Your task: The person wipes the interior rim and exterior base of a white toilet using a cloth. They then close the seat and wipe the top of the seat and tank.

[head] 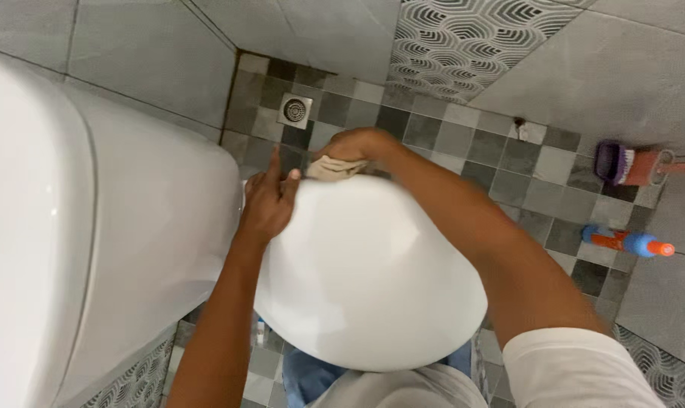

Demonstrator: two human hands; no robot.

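White cistern [93, 227] fills left. White toilet lid [373, 279] closed, centre. Left hand [267, 204] flat on lid's rear edge, fingers loosely spread. Right hand [357, 145] clenched around beige cloth [333, 169] at lid's back rim. Purple-bristled brush [626, 163] and orange-blue bottle [626, 242] lie on floor tiles, far right.

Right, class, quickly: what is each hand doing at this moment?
Left hand: open, resting flat on the back edge of the white toilet lid, holding nothing.
Right hand: closed on a beige cloth, pressed against the lid's far edge.
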